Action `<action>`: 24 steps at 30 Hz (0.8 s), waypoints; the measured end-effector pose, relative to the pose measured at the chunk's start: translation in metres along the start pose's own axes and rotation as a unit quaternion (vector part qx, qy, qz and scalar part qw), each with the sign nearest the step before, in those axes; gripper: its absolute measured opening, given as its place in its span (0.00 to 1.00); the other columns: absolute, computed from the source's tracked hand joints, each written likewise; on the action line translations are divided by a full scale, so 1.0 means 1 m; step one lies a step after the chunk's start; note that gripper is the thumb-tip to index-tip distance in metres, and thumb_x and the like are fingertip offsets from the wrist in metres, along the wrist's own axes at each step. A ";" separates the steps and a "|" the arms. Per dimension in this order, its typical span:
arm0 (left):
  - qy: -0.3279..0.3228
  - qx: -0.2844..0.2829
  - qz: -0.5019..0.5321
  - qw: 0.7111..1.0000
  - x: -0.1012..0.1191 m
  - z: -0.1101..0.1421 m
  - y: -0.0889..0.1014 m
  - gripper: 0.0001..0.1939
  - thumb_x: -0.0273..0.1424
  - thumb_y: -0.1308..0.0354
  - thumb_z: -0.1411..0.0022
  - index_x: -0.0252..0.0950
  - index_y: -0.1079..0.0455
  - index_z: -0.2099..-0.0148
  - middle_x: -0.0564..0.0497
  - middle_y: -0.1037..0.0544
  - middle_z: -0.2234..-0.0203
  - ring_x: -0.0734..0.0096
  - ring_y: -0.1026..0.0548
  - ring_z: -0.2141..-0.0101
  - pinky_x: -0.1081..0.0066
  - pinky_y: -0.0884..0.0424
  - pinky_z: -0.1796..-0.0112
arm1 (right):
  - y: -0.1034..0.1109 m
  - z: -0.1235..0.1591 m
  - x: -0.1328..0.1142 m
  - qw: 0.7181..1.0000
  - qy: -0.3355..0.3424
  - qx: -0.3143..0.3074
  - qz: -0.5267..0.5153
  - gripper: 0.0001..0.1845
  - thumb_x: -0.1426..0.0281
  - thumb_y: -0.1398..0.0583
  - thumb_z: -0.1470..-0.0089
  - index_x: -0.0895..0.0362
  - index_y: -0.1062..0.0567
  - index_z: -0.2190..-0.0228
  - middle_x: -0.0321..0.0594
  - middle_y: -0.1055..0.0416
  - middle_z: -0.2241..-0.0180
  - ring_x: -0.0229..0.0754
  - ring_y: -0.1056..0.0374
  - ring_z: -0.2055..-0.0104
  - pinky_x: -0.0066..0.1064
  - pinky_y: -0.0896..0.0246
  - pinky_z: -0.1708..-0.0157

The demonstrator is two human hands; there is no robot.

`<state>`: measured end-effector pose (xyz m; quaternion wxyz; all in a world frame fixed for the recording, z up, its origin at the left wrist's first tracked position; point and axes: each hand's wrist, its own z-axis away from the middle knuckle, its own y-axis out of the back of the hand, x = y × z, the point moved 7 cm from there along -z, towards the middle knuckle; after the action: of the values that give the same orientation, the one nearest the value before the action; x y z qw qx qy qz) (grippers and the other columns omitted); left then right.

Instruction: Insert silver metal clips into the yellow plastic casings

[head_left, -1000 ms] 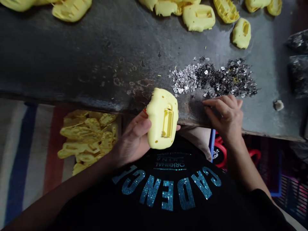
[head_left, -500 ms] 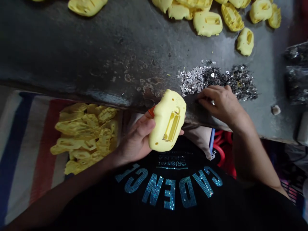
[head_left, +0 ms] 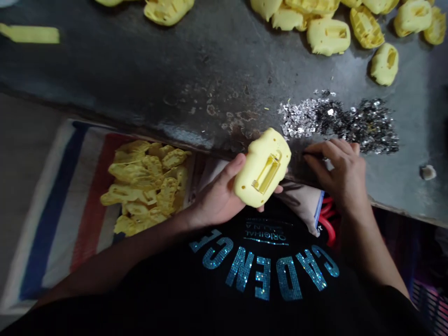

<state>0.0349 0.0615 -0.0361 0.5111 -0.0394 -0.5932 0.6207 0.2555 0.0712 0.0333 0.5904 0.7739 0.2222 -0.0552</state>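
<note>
My left hand (head_left: 224, 193) holds a pale yellow plastic shell (head_left: 263, 170) from below and the side, its thumb lifted off at the edge. The shell's outer face is turned up, showing a rectangular battery slot and small screw holes. My right hand (head_left: 341, 170) is at the table's front edge with thumb and forefinger brought close together; whether a small piece is between them I cannot make out. Just beyond that hand lies a pile of small shiny metal contact pieces (head_left: 303, 116), with a darker heap of metal pieces (head_left: 374, 123) beside it.
Several yellow shells (head_left: 329, 37) are grouped at the far side of the dark metal table (head_left: 140, 84). Below its edge, a striped sack (head_left: 63, 205) lies beside a heap of yellow shells (head_left: 147, 182). A small whitish lump (head_left: 428, 172) sits at the right.
The view has shifted, so most things appear further right. My right hand has drawn back slightly from the metal pile toward the table edge. My left thumb has lifted away from the shell.
</note>
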 end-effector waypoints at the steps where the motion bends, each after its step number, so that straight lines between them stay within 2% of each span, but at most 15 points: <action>1: 0.010 -0.011 -0.005 1.000 -0.002 -0.001 -0.001 0.41 0.63 0.31 0.30 0.38 0.19 0.31 0.35 0.09 0.41 0.53 0.09 0.58 0.73 0.22 0.75 | 0.007 0.000 -0.007 0.999 0.010 0.006 -0.052 0.03 0.65 0.31 0.25 0.47 0.14 0.55 0.39 0.13 0.59 0.53 0.17 0.56 0.48 0.30 0.52; 2: 0.020 -0.024 -0.009 0.999 -0.005 -0.001 -0.003 0.42 0.64 0.31 0.30 0.37 0.20 0.30 0.34 0.10 0.41 0.53 0.09 0.58 0.73 0.22 0.75 | 0.015 0.001 -0.014 0.994 0.023 0.010 -0.107 0.01 0.66 0.29 0.25 0.46 0.14 0.54 0.37 0.12 0.59 0.51 0.17 0.58 0.48 0.28 0.53; 4: 0.037 -0.044 -0.009 0.998 -0.009 -0.002 -0.007 0.43 0.65 0.32 0.30 0.37 0.21 0.30 0.34 0.10 0.40 0.52 0.09 0.57 0.72 0.21 0.75 | 0.028 0.002 -0.029 0.979 0.049 0.009 -0.196 0.04 0.67 0.27 0.27 0.44 0.14 0.53 0.35 0.11 0.59 0.49 0.16 0.60 0.46 0.25 0.55; 6: 0.051 -0.055 -0.003 0.997 -0.012 -0.001 -0.012 0.42 0.65 0.31 0.30 0.38 0.21 0.31 0.36 0.10 0.42 0.51 0.08 0.54 0.72 0.20 0.74 | 0.036 0.002 -0.040 0.971 0.074 0.001 -0.225 0.06 0.69 0.27 0.27 0.43 0.13 0.52 0.35 0.11 0.59 0.48 0.16 0.60 0.45 0.23 0.57; 10: 0.072 -0.071 0.017 0.995 -0.014 0.002 -0.022 0.37 0.63 0.30 0.29 0.40 0.19 0.35 0.42 0.11 0.47 0.52 0.09 0.53 0.73 0.19 0.73 | 0.041 0.004 -0.054 0.976 0.137 -0.012 -0.171 0.11 0.73 0.29 0.26 0.45 0.15 0.48 0.37 0.11 0.56 0.48 0.15 0.57 0.43 0.20 0.56; 13: 0.083 -0.086 0.032 0.992 -0.016 0.004 -0.027 0.36 0.63 0.30 0.27 0.41 0.20 0.34 0.45 0.12 0.47 0.53 0.09 0.52 0.72 0.17 0.70 | 0.045 0.007 -0.062 0.976 0.189 -0.008 -0.111 0.12 0.76 0.31 0.26 0.48 0.16 0.47 0.38 0.12 0.56 0.48 0.16 0.57 0.42 0.21 0.56; 20: 0.075 -0.072 0.035 0.994 -0.022 0.008 -0.031 0.32 0.60 0.34 0.23 0.41 0.19 0.33 0.42 0.11 0.43 0.54 0.11 0.50 0.71 0.15 0.68 | 0.051 0.015 -0.078 0.968 0.251 -0.006 0.012 0.17 0.80 0.32 0.27 0.51 0.18 0.43 0.40 0.13 0.57 0.48 0.21 0.58 0.42 0.26 0.57; 24: 0.074 -0.086 0.021 0.993 -0.024 0.010 -0.035 0.34 0.60 0.33 0.23 0.42 0.20 0.29 0.41 0.10 0.42 0.47 0.10 0.47 0.70 0.17 0.70 | 0.049 0.019 -0.081 0.966 0.256 -0.007 0.035 0.15 0.79 0.34 0.25 0.52 0.19 0.44 0.41 0.12 0.56 0.48 0.22 0.59 0.43 0.28 0.57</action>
<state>0.0601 0.0307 -0.0196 0.5356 -0.1417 -0.6038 0.5731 0.2065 0.0205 0.0995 0.5206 0.7657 0.3390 0.1666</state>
